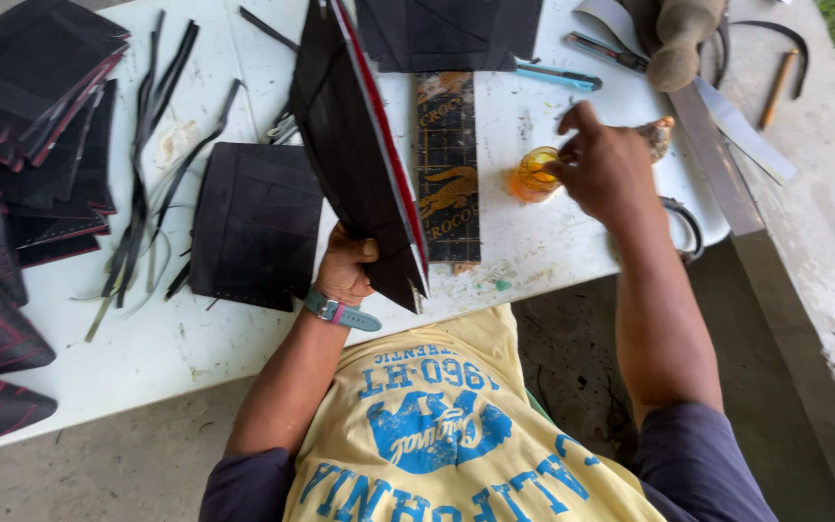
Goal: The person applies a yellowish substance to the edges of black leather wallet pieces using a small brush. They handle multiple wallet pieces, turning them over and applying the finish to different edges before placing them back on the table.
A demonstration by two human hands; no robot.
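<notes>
Left hand (345, 266) clenched, raised; right hand (603, 169) outstretched, fingers pinched.

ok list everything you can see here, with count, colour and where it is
white table: one, under everything
folded black rubber piece with red edge: one, held upright at centre
flat black rubber sheet: one, left of centre
stacked black rubber pieces: several, far left
thin black rubber strips: many, upper left
small orange glass jar: one, centre right
blue utility knife: one, top centre
long metal ruler: one, right edge
left hand: grips folded piece
right hand: at jar
</notes>
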